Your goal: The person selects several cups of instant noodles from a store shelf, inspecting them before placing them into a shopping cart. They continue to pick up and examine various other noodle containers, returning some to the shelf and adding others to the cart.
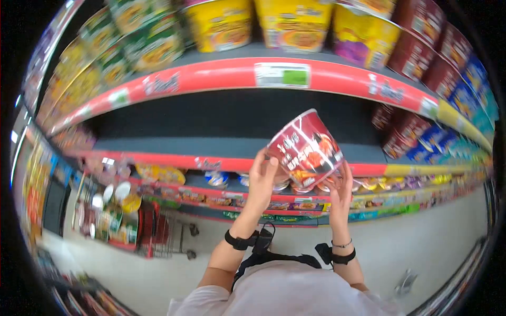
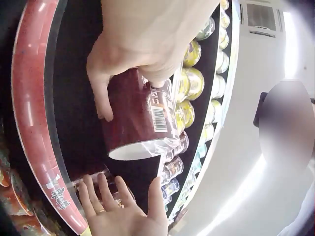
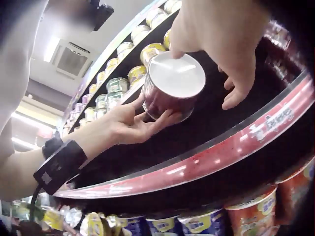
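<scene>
See the cup (image 1: 308, 152) just right of the frame's centre in the head view, held up in front of the shelf (image 1: 221, 145). Likely light for its bulk; dry noodles as a fair guess from the printed picture. Probably stiff at rim and base, with more give in the wall; apt to dent under a hard squeeze. Perhaps a little slippery too, given the glossy wrap (image 2: 168, 146). Best to take hold by the side wall, near one end, thumb against fingers, with a gentle squeeze. Gripped that way in the left hand (image 1: 261, 176), thumb in front, fingers curled round behind. Fingers of the right hand (image 1: 341, 197) spread and fairly straight, grasping nothing, beside the lower right end; cannot tell about light contact.

Points its wider rim to the upper left and its narrower end to the lower right, tilted well off upright. Runs its long axis along that slant, though hardly longer than wide. Turns its printed face to the head view, its white end (image 3: 177, 73) to the right wrist view.
</scene>
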Tool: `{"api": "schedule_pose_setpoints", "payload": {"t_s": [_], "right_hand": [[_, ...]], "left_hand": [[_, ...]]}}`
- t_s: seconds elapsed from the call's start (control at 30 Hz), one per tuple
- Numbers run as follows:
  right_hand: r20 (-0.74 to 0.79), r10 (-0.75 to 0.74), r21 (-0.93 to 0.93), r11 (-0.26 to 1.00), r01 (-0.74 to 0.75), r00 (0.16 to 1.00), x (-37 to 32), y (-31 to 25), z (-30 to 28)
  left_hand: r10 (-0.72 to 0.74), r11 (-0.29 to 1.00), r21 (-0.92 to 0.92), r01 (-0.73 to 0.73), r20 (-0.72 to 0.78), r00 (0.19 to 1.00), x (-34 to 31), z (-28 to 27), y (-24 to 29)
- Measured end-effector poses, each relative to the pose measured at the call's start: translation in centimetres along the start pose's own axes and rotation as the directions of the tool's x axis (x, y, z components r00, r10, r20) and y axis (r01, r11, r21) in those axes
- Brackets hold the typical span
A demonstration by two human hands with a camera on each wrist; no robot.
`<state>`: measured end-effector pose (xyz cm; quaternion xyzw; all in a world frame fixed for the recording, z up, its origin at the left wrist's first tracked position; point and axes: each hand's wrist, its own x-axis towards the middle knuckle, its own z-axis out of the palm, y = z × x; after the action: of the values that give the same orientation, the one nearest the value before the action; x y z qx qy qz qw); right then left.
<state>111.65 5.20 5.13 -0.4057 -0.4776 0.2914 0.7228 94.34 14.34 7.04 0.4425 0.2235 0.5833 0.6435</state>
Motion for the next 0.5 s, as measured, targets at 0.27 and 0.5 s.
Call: {"api": "schedule_pose_setpoints", "payload": {"t_s": [0.27, 0.5], "right_hand": [[0.502, 0.216, 0.208, 0.91, -0.359, 0.837, -4.1, 6.6, 1.6], [0.795, 0.403, 0.035, 0.716, -0.697, 0.454, -11.2, 6.1, 11.9]], "left_hand": [[0.182, 0.966, 0.231, -0.119, -0.272, 0.945, -13.5, -2.4, 0.2], [0.232, 0.942, 0.336, 0.01, -0.673, 0.702, -26.2, -6.9, 2.6]]}}
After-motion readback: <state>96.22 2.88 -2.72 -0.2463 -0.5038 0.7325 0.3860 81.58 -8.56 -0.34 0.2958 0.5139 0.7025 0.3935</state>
